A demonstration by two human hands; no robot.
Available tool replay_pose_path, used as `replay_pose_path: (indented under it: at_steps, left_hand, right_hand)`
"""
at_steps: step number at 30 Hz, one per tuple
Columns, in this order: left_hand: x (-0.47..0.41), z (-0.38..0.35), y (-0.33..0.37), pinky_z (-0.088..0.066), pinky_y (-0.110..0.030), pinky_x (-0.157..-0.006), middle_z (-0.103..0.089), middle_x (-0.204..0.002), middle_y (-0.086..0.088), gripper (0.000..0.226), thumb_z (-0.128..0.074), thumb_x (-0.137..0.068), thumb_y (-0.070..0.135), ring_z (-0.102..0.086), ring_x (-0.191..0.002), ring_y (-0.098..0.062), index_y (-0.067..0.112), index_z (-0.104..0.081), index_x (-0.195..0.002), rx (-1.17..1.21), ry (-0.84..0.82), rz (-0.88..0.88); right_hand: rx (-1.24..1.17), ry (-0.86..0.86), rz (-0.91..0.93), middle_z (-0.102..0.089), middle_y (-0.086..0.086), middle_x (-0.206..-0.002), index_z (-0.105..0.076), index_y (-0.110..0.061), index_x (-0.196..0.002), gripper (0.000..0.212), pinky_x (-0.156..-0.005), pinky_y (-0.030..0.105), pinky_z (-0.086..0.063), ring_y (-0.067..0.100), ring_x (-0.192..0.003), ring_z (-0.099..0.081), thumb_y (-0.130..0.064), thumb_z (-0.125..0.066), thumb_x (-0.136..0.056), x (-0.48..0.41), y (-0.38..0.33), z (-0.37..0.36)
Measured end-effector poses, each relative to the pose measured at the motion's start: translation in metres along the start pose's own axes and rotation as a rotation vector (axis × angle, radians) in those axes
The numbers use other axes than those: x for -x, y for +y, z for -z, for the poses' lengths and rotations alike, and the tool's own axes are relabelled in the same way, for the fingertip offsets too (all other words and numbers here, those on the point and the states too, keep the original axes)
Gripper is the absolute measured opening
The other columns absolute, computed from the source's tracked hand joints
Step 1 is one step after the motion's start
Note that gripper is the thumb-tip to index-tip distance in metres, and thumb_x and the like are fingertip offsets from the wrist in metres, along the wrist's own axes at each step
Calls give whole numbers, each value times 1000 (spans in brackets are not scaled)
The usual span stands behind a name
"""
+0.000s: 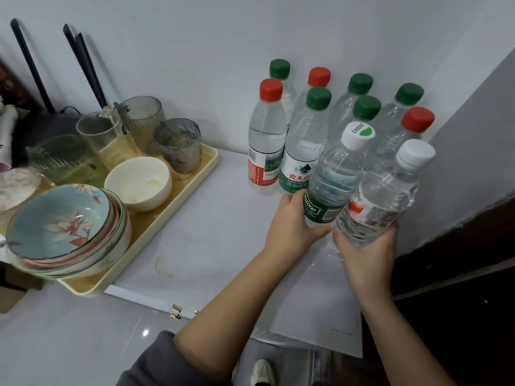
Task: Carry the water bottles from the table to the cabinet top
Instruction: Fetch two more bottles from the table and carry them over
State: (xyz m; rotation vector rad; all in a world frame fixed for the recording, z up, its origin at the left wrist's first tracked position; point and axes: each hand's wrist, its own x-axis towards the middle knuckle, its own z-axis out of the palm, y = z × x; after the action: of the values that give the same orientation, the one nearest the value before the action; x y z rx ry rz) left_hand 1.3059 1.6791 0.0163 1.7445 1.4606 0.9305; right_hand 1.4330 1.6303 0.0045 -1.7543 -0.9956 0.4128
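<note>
My left hand (289,224) grips a clear water bottle with a dark green label and white cap (337,174) near its base. My right hand (365,252) holds a second white-capped bottle with a white and red label (387,193) from below. Both bottles tilt to the right, just above the white cabinet top (211,235). Behind them, against the wall, stand several more water bottles (306,135) with green or red caps, upright and close together.
A cream tray (167,218) on the left holds stacked patterned bowls (61,229), a white bowl (139,182) and several glass cups (178,146). A grey wall and dark wood edge (459,246) close in on the right. A shoe shows on the floor below.
</note>
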Motion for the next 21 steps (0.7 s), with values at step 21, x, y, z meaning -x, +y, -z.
replay_pose_path:
  at_steps: [21]
  left_hand:
    - [97, 56, -20, -2, -37, -120, -8, -161, -10, 94, -58, -87, 53, -1, -149, -29, 16, -4, -154, -570, -38, 154]
  right_hand:
    - [334, -226, 191, -12, 25, -160, -7, 0, -154, 104, -118, 56, -16, 39, -149, -12, -25, -77, -81, 74, 0, 15]
